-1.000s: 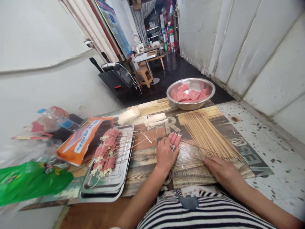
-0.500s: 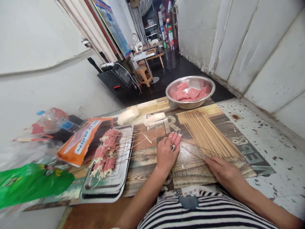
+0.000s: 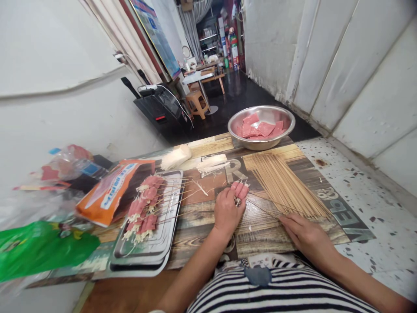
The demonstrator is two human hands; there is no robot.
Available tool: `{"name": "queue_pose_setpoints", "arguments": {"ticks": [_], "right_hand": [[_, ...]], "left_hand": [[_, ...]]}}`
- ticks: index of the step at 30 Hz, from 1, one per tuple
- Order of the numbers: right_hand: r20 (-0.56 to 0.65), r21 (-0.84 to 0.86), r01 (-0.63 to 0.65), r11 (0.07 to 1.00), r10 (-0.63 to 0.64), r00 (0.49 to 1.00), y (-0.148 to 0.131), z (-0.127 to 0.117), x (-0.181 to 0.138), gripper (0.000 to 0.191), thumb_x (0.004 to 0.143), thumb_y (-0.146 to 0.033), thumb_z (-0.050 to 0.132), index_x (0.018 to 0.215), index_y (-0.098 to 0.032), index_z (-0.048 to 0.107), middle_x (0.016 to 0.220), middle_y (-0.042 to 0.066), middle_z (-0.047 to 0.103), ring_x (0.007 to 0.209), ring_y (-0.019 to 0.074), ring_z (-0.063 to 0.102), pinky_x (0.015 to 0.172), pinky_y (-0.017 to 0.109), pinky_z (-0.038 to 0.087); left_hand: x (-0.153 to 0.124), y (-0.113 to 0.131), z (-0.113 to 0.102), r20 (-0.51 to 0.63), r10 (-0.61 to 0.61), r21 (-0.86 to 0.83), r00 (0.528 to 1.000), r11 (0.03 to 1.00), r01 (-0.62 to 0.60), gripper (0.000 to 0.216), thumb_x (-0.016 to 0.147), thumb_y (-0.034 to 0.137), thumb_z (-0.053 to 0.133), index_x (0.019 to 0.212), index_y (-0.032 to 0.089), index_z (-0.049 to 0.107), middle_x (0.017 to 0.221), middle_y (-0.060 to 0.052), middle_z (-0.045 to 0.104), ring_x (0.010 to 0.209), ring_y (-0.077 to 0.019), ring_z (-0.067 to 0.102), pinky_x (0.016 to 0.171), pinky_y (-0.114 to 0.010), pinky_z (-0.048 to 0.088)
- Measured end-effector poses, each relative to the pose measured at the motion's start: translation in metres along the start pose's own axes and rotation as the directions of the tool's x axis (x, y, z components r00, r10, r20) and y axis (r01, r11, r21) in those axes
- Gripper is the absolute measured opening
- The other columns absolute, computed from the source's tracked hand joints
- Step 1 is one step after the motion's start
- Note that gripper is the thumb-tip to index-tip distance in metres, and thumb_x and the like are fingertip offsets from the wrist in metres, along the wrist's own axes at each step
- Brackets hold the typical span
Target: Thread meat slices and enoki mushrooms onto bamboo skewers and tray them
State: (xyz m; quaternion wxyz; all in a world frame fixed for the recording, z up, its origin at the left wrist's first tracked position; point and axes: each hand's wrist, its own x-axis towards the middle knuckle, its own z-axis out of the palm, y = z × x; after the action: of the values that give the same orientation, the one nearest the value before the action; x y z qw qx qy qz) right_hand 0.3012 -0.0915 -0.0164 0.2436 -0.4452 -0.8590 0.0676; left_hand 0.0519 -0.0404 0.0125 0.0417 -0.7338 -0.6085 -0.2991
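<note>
My left hand is closed on pink meat rolls, pressing them down on the wooden table. A thin bamboo skewer runs from the rolls toward my right hand, whose fingers pinch its near end at the table's front. A fanned pile of bamboo skewers lies just beyond my right hand. Left of my left hand, a metal tray holds several finished skewers of meat rolls with white mushroom ends.
A steel bowl of pink meat slices stands at the table's far edge. White enoki mushroom bundles lie mid-table. An orange packet, plastic bags and a green bag crowd the left. A terrazzo surface lies to the right.
</note>
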Motion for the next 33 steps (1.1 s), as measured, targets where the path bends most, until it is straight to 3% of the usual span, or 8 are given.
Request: {"name": "queue_pose_setpoints", "arguments": {"ticks": [33], "right_hand": [[-0.008, -0.065, 0.046, 0.997, -0.046, 0.999, -0.004, 0.002, 0.015, 0.025, 0.096, -0.016, 0.042, 0.107, -0.017, 0.064, 0.09, 0.005, 0.065, 0.076, 0.0144, 0.063, 0.066, 0.024, 0.048]], "left_hand": [[0.0, -0.001, 0.001, -0.007, 0.024, -0.014, 1.0, 1.0, -0.024, 0.025, 0.076, 0.017, 0.069, 0.099, 0.019, 0.061, 0.097, -0.007, 0.067, 0.088, -0.0236, 0.062, 0.082, -0.037, 0.052]]}}
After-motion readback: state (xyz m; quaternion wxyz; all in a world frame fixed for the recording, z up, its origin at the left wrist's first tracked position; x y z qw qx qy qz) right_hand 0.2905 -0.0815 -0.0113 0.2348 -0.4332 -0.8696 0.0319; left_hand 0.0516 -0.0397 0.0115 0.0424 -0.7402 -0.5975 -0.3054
